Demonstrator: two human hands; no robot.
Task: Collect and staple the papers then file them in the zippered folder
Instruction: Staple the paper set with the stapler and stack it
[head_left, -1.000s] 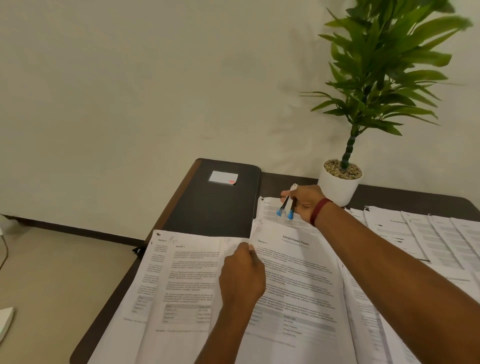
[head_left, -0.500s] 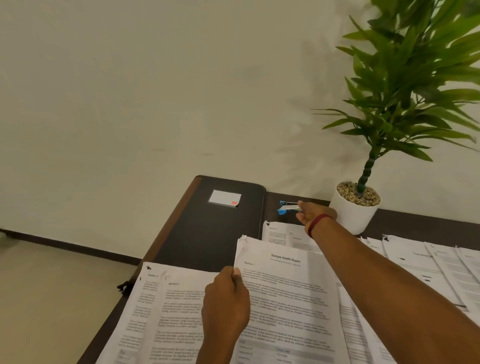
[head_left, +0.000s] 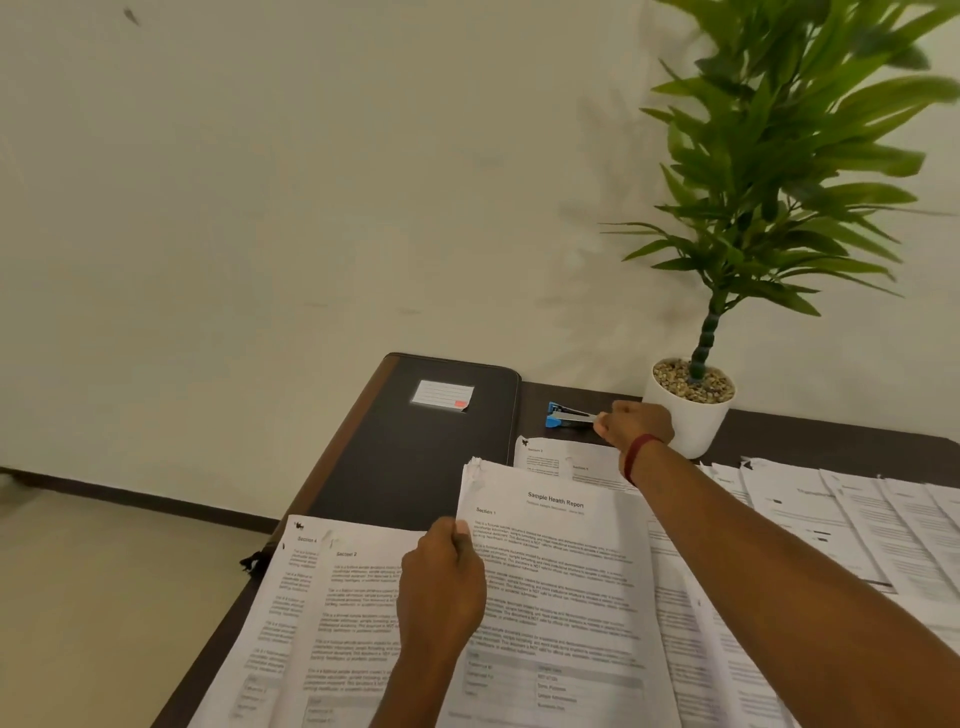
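Our left hand (head_left: 441, 587) curls tight on the left edge of a thick pile of papers (head_left: 561, 582). Left of it lie sheets (head_left: 332, 597) marked "Section 4" and "Section 2". Just past it lies the dark zippered folder (head_left: 415, 467), closed, its white label (head_left: 443, 396) too small to read. The pile's top page says "Sample Health Report" and "Section 1". Farther on, our right hand (head_left: 636, 423) pinches the back of the blue stapler (head_left: 563, 415). We think stapling is the step. Next, stapler and pile corner must meet, with the sheets kept even.
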